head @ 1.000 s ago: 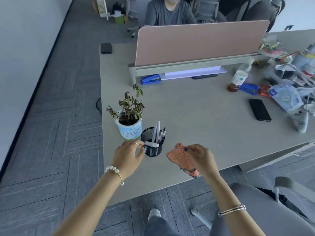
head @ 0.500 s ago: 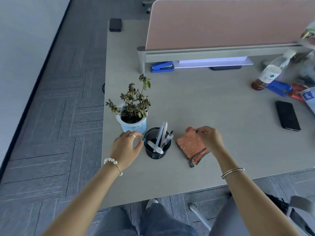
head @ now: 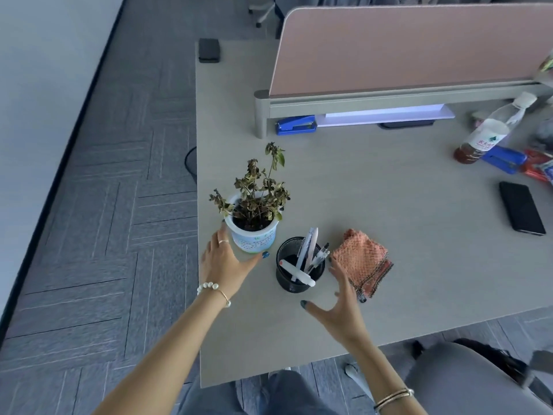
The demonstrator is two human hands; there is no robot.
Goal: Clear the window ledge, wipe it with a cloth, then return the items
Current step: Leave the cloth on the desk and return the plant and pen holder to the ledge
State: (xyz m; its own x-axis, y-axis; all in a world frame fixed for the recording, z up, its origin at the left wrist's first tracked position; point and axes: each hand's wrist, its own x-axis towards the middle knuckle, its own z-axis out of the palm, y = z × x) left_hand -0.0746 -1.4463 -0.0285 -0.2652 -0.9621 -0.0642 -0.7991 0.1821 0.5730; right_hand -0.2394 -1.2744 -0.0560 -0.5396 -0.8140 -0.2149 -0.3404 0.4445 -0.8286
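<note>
A white pot with a wilted plant [head: 253, 232] stands near the left edge of the grey desk [head: 374, 187]. My left hand [head: 225, 260] curves around the pot's near left side, fingers spread, thumb by its base. Right of the pot stands a black mesh pen holder [head: 294, 271] with pens in it. A folded orange cloth [head: 363, 260] lies flat on the desk just right of the holder. My right hand [head: 341, 307] hovers open between holder and cloth, its fingers spread and holding nothing.
A pink divider panel [head: 413, 46] crosses the back of the desk, with a blue stapler [head: 296, 124] under its rail. A bottle [head: 490, 131], a second blue stapler [head: 505, 158] and a black phone [head: 521, 207] lie at the right. A grey chair [head: 466, 381] stands at the lower right.
My right hand has let go of the orange cloth, which now lies on the desk, and drew back toward me. My left hand shifted from the pen holder to the plant pot.
</note>
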